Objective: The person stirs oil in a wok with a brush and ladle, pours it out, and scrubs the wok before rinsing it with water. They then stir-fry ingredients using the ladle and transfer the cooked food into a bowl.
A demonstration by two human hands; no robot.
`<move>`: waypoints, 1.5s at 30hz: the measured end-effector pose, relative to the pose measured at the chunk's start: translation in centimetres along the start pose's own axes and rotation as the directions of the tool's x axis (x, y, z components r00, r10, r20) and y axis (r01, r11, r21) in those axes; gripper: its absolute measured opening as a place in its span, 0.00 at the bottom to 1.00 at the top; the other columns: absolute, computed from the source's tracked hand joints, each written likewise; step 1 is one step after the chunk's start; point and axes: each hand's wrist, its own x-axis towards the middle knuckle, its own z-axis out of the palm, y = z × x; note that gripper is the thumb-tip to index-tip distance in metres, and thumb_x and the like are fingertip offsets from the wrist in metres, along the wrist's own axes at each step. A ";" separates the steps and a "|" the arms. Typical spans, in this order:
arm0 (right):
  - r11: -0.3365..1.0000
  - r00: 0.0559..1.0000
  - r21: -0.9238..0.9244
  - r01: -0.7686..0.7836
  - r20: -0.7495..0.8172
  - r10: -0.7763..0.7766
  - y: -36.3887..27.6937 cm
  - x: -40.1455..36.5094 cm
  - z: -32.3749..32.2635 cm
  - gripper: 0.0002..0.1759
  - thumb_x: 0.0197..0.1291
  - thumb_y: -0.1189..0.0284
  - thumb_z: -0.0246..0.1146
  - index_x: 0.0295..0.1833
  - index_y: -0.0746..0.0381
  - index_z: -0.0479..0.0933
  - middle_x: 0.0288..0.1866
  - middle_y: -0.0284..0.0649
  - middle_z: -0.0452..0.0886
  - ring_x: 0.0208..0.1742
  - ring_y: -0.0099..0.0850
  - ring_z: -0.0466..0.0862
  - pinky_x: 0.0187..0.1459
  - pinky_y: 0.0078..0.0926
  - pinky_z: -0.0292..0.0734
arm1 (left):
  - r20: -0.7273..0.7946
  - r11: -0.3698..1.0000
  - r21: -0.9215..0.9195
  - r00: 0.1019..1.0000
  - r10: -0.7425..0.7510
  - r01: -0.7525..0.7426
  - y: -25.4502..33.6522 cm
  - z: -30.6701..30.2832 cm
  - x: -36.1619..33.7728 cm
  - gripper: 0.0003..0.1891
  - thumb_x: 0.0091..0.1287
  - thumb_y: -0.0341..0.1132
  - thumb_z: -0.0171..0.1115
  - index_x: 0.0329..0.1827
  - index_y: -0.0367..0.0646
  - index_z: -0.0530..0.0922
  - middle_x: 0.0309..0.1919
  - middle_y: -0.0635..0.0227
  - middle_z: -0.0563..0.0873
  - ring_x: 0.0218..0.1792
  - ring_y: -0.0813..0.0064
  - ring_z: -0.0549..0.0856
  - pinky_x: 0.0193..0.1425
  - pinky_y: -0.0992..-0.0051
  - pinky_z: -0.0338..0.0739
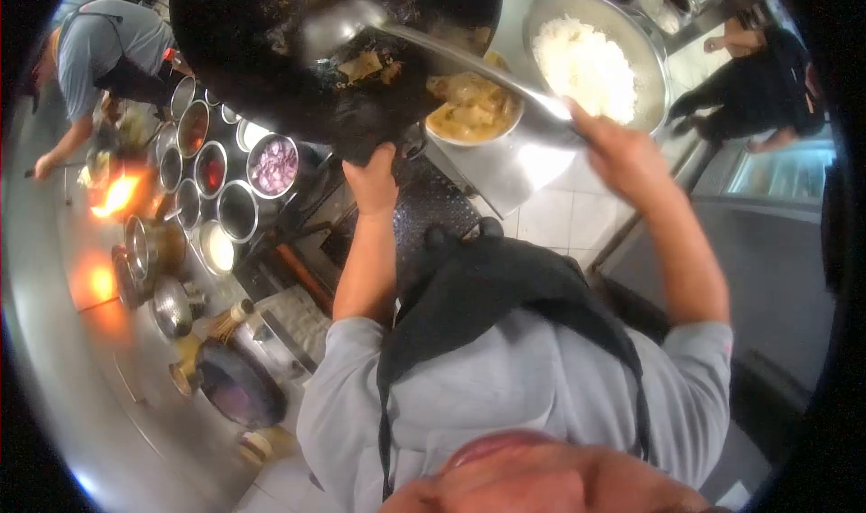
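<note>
— Commercial kitchen, steel counter (505, 175). Where's the wok (271, 62)?
— Raised and tilted over a bowl of yellow-sauced food (474, 107), beside the rice pan (595, 62).
— Hands?
— Left hand (372, 181) clamps the wok's near edge. Right hand (613, 148) is closed around the ladle (343, 26) handle, scoop end inside the wok.

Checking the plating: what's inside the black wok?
The ladle sits in the wok, with a few tan food pieces by the near rim. Whatever lies beneath the ladle is covered.
</note>
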 end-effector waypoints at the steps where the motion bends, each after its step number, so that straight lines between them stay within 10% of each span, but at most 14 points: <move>1: 0.997 0.999 -0.079 -0.004 0.034 0.007 0.9 -0.8 -1.5 0.38 0.58 0.74 0.58 0.74 0.41 0.62 0.34 0.44 0.79 0.31 0.44 0.83 0.36 0.43 0.80 | -0.016 1.000 0.000 1.000 -0.015 0.015 0.0 0.1 0.2 0.11 0.57 0.17 0.57 0.43 0.32 0.77 0.38 0.67 0.82 0.37 0.74 0.80 0.43 0.73 0.76; 5: 0.954 0.995 -0.301 -0.002 0.092 0.031 4.6 -4.3 -5.1 0.41 0.52 0.77 0.60 0.73 0.41 0.64 0.33 0.42 0.78 0.31 0.40 0.83 0.35 0.40 0.80 | -0.047 1.000 -0.009 0.999 0.005 -0.005 -0.4 -0.2 0.5 0.12 0.57 0.18 0.57 0.45 0.32 0.77 0.39 0.67 0.82 0.38 0.74 0.80 0.43 0.73 0.76; 12: 0.991 0.999 -0.136 0.012 -0.045 -0.018 3.0 -3.0 -2.0 0.39 0.54 0.78 0.60 0.72 0.41 0.66 0.31 0.40 0.76 0.29 0.41 0.81 0.32 0.39 0.79 | -0.047 0.999 0.037 0.998 -0.030 0.032 -0.7 0.1 0.3 0.15 0.57 0.17 0.57 0.49 0.32 0.76 0.42 0.65 0.82 0.41 0.73 0.81 0.47 0.74 0.77; 17: 0.968 0.998 -0.249 0.019 0.071 -0.001 3.7 -4.3 -4.1 0.37 0.55 0.79 0.60 0.71 0.44 0.68 0.31 0.41 0.74 0.30 0.41 0.79 0.33 0.38 0.75 | 0.006 0.929 0.322 0.982 0.191 -0.183 -2.1 -0.8 0.4 0.15 0.57 0.18 0.57 0.49 0.32 0.76 0.44 0.65 0.82 0.43 0.72 0.81 0.51 0.73 0.76; 22: 0.921 0.995 -0.385 -0.056 0.057 0.084 7.8 -8.4 -4.9 0.40 0.52 0.79 0.59 0.72 0.40 0.67 0.29 0.42 0.72 0.27 0.43 0.80 0.32 0.41 0.77 | -0.095 0.993 0.096 0.993 0.074 -0.065 -1.9 -0.8 0.5 0.16 0.57 0.19 0.58 0.50 0.31 0.77 0.46 0.65 0.83 0.44 0.72 0.81 0.53 0.73 0.75; 29: 0.988 0.989 -0.097 -0.118 -0.104 0.107 5.3 -4.2 -0.2 0.37 0.57 0.76 0.59 0.72 0.38 0.66 0.32 0.43 0.76 0.29 0.44 0.81 0.32 0.41 0.78 | -0.140 0.950 0.305 0.983 0.121 -0.073 -1.0 -1.2 -0.7 0.16 0.57 0.18 0.59 0.51 0.29 0.76 0.48 0.62 0.83 0.46 0.69 0.82 0.55 0.71 0.75; 38: 0.936 0.981 -0.336 -0.105 0.119 0.153 6.3 -6.6 -5.6 0.41 0.53 0.79 0.59 0.73 0.40 0.64 0.33 0.42 0.76 0.29 0.45 0.82 0.34 0.42 0.79 | -0.102 0.960 0.209 0.972 0.212 -0.187 0.1 -3.0 -1.8 0.20 0.57 0.16 0.57 0.55 0.28 0.73 0.50 0.60 0.81 0.49 0.68 0.81 0.58 0.70 0.74; 45: 0.966 0.958 -0.165 -0.197 0.176 0.226 7.5 -8.6 -5.2 0.40 0.53 0.79 0.60 0.73 0.41 0.64 0.35 0.46 0.76 0.35 0.48 0.82 0.38 0.44 0.77 | -0.178 0.950 0.247 0.955 0.238 -0.191 0.7 -2.3 -3.8 0.19 0.57 0.16 0.56 0.54 0.28 0.73 0.49 0.61 0.81 0.47 0.68 0.80 0.55 0.71 0.76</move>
